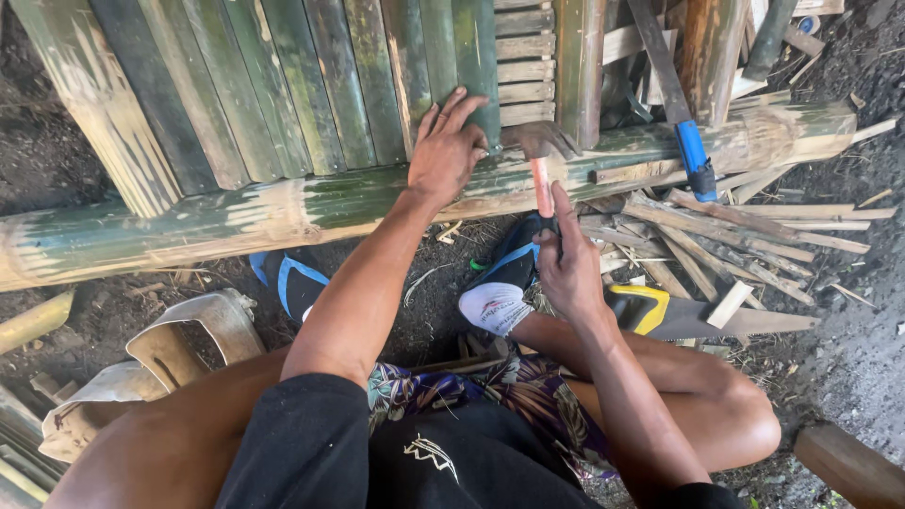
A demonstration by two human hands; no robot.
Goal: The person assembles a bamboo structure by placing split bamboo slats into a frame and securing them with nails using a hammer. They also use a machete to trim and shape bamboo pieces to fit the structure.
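My left hand [445, 151] lies flat, fingers spread, on the lower ends of green bamboo slats [283, 90] where they meet a long horizontal bamboo pole [236, 219]. My right hand [568, 269] grips a hammer [540, 160] by its pale orange handle. The dark metal head of the hammer rests on the pole just right of my left hand. I am crouched low, with my knees bent and my feet in black sandals with blue trim below the pole.
A handsaw with a yellow and black handle [650, 309] lies on the ground by my right knee. Split bamboo strips [726, 240] are piled to the right. A blue-handled tool [693, 155] leans on the pole. A pale plastic container [179, 353] sits at the left.
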